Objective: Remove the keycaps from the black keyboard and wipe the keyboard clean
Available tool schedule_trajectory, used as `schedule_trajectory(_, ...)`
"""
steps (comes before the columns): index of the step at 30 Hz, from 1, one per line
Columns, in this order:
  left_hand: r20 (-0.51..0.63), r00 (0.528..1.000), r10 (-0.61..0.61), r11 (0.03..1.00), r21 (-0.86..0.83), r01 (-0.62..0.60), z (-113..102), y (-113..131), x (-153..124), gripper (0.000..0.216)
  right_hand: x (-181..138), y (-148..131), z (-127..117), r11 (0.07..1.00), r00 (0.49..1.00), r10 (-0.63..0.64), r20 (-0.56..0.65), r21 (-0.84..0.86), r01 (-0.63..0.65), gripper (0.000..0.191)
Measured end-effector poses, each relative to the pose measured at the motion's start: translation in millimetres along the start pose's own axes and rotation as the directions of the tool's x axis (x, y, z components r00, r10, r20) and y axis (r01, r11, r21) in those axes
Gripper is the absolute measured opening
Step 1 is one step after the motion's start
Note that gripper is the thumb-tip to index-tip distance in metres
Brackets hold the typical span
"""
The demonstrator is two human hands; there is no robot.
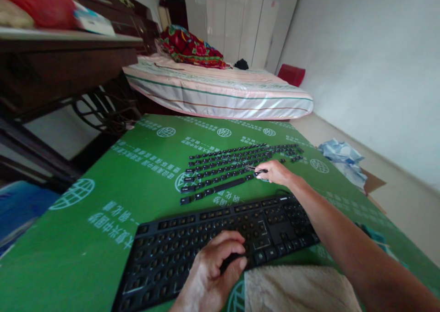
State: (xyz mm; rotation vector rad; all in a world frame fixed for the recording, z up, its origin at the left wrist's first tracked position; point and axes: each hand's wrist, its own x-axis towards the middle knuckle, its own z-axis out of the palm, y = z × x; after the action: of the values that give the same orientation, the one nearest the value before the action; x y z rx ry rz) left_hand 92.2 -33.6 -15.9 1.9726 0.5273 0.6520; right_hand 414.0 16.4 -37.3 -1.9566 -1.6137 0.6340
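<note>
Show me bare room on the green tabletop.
Free: tabletop left of the keyboard, and the strip between the loose keycaps and the bed. Crowded: the middle, with the right hand at the keycaps and the left hand over the keyboard.

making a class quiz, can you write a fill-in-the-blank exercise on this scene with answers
The tabletop is mainly ____.
The hand at the keyboard is the person's ____ one.
The loose keycaps lie ____ the keyboard and the bed.
The flowered cloth on the bed is mainly ____.
Missing words: green; left; between; red.
</note>
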Motion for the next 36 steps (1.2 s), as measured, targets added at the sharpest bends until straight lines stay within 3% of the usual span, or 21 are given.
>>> schedule_trajectory(13,0.009,1.000,-0.005,1.000,0.018,0.005,0.7,1.0,2.3,0.008,-1.0,-8.8,-2.4,0.999,1.000,0.007,0.009,-0.048,-0.007,0.023)
schedule_trajectory(36,0.065,0.998,-0.020,1.000,0.023,0.018,-0.3,3.7,1.2,0.011,3.1,-0.4,0.3,0.999,1.000,0.017,0.003,-0.049,-0.017,0.026)
